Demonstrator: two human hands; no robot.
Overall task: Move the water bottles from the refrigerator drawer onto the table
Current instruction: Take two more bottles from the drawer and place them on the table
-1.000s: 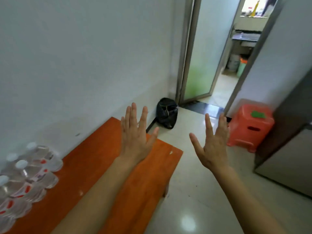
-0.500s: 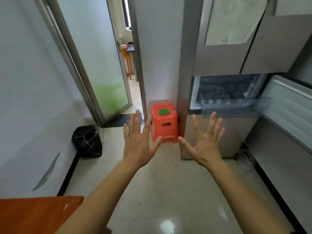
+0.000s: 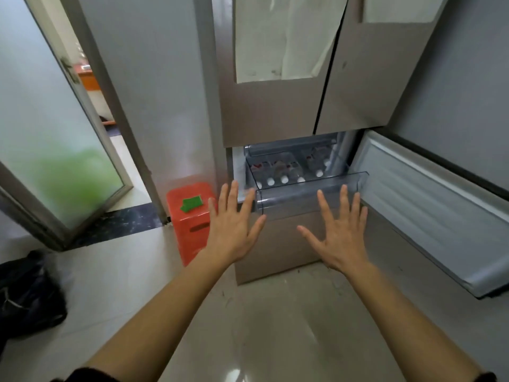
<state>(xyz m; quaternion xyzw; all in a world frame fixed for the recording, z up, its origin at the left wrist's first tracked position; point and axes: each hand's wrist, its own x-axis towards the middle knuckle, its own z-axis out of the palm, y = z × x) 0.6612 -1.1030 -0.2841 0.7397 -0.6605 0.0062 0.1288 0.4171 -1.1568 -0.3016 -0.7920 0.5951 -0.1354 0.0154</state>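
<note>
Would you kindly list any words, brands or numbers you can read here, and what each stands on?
None can be read.
Water bottles: red labels, too blurred to read.
Green patch on the orange stool: no lettering visible.
White sheet on the refrigerator door: no writing visible.

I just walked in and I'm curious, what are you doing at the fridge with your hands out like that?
A person reaches both arms toward the open fridge. The left hand and right hand are spread flat and hold nothing. Past them, water bottles lie on their sides in the drawer, white caps facing out. The lower door is swung open to the right. None of these bottles has been picked up yet.
</note>
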